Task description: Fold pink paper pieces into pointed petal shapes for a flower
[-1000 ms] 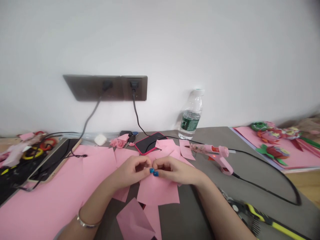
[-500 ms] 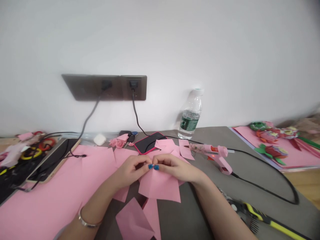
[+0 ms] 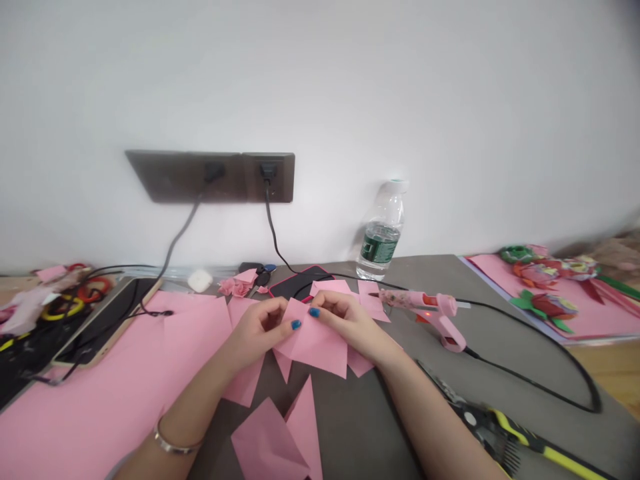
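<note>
A creased pink paper square (image 3: 320, 345) is held up off the table between my two hands. My left hand (image 3: 261, 332) pinches its left edge, the thumb lying on the near face. With the thumb near the top of the sheet, my right hand (image 3: 346, 323) grips the upper right side; its other fingers are partly hidden behind the paper. Below, a folded pink paper piece (image 3: 270, 440) lies on the grey table. More pink paper pieces (image 3: 333, 287) lie behind my hands, and a large pink sheet (image 3: 115, 373) spreads under my left forearm.
A pink glue gun (image 3: 440, 313) with a red light lies to the right, its cord looping. Yellow-black pliers (image 3: 505, 427) rest beside my right forearm. A water bottle (image 3: 381, 233) stands by the wall. Phones (image 3: 107, 323), cables and paper flowers (image 3: 547, 303) lie around.
My hands have lifted the paper slightly and turned it, so its lower edge sits higher and further left. The thumbs, nearly touching before, are now apart.
</note>
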A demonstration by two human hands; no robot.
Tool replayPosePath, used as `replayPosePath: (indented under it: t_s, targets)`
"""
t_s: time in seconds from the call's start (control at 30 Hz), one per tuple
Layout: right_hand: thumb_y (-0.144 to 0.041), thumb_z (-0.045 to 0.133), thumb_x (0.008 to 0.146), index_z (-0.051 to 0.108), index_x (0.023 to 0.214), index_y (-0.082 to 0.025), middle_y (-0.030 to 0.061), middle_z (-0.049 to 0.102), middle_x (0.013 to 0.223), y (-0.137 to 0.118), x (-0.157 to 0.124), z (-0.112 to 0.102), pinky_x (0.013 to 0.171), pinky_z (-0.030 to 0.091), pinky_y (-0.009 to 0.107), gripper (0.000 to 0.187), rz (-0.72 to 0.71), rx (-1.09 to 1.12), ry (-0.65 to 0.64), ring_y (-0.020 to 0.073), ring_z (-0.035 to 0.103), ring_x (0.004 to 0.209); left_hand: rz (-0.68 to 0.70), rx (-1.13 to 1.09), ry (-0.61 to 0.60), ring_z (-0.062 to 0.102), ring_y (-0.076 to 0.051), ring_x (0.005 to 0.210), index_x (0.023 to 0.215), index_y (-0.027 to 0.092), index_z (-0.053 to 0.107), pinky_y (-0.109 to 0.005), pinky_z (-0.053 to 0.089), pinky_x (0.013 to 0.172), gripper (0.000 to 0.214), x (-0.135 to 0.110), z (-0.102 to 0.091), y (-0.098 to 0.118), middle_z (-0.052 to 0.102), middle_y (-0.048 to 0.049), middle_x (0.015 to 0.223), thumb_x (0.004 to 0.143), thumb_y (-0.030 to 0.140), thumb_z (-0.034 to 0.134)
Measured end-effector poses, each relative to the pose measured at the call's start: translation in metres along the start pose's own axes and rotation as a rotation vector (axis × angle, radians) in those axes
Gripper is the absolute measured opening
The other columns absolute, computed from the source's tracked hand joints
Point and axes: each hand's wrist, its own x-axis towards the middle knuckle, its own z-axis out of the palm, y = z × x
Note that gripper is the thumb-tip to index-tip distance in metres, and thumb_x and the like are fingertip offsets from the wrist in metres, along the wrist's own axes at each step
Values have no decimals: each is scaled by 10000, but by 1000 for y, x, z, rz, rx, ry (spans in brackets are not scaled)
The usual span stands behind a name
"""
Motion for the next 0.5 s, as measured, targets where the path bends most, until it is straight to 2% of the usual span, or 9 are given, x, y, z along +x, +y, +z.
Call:
replayPosePath:
  t_s: [0.2,0.37,0.5]
  targets:
    - [-569,683,843,595,752,-181,-17,511,718,-4,-3,2,568,326,247,409,21,6,-1,128,438,640,4,-28,23,475,-148,639,744,168,614,-244,390,562,355,-1,2,2,516,2,678,913,479,577]
    - [-565,685,846,589,753,-177,-14,508,731,-5,-2,3,547,318,239,411,12,16,-36,121,434,637,-2,-82,34,519,-157,680,782,172,619,-246,432,597,327,0,1,4,556,-8,729,915,468,580]
    - [-570,714,816,549,753,-193,-35,488,686,1,1,2,534,322,233,416,-44,75,132,115,424,598,0,-134,50,532,-148,678,837,182,629,-241,446,606,233,1,1,3,576,1,757,863,411,667]
